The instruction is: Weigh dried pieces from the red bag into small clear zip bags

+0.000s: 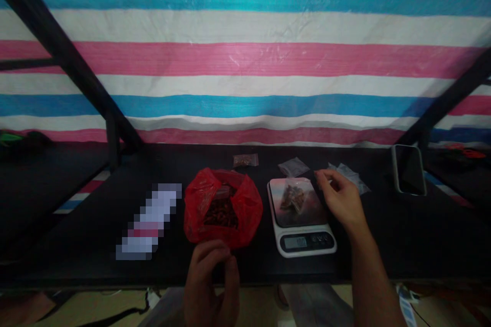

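Head view, and a small bag [293, 198] of brown pieces is set on the pan of the scale [282, 239], slumped and unsupported by any finger. Digits are shown on the display, too small to be read surely. Weighing is judged to be the step in hand.

Just beside the pan's far right corner, the right hand [339, 196] is held with fingers bent and thumb drawn in; whether anything is pinched there cannot be told. Near the front of the red bag [195, 214], the left hand [211, 281] is loosely curled, fingertips brought close to the thumb; no load is seen, though something tiny could be hidden.

For the next move, a settled reading would be called for, then a light pinch at the bag's top, with the pan left unpressed.

More brown pieces are held in the red bag. Behind, a sachet [245, 160] and a flat bag [293, 166] are laid out; loose bags [355, 178] are partly covered by the right hand. Farther right, a phone [409, 169] is rested on the black worktop [395, 245].
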`<state>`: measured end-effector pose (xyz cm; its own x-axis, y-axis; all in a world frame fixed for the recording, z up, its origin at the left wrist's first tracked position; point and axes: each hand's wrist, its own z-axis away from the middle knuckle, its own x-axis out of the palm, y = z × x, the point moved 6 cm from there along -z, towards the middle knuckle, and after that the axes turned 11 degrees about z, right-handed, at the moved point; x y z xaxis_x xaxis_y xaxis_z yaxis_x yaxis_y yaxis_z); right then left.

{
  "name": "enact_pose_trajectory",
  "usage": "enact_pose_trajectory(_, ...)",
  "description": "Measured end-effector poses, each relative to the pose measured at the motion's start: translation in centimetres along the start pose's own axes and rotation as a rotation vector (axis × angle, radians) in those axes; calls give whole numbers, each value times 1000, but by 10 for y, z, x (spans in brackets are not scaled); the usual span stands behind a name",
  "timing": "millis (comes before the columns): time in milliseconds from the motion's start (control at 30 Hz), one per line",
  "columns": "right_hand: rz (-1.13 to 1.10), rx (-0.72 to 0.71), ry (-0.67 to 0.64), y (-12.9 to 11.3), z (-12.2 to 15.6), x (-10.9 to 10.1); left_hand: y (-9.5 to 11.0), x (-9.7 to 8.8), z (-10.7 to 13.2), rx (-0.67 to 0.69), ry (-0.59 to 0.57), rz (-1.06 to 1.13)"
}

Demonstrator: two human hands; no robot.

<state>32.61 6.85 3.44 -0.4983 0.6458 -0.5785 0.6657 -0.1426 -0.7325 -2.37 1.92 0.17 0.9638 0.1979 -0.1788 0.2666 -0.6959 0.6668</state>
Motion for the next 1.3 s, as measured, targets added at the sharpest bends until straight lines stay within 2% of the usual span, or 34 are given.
enact_pose_trajectory(233,-5,-15,-36,-1,0,1,15,7,-9,50,46,18)
enact_pose_trajectory(467,-109,-1,-148,-4,7,17,0,6,-1,10,-35,22)
enact_pose_trajectory(533,-160,-3,-150,-7,9,20,2,9,-4,10,-24,41)
enact_pose_trajectory(667,-330,-23,-148,-24,13,16,18,18,-19,23,62,67)
enact_pose_trajectory(767,-551,-73,-291,-49,23,17,27,26,-24,14,96,127)
enact_pose_trajectory(867,-672,-133,-566,-81,43,28,21,34,-24,-97,80,191)
enact_pose_trajectory(933,-712,-170,-727,-99,58,38,10,39,-23,-268,78,256)
enact_pose_trajectory(1000,-755,-195,-828,-114,68,47,-3,41,-22,-467,122,362)
enact_pose_trajectory(1100,-803,-214,-870,-125,74,54,-15,43,-27,-650,207,555)
enact_pose_trajectory(1233,-747,-246,-859,-130,75,59,-17,46,-39,-722,106,692)
enact_pose_trajectory(1300,-668,-275,-843,-132,75,62,-18,41,-40,-731,107,702)
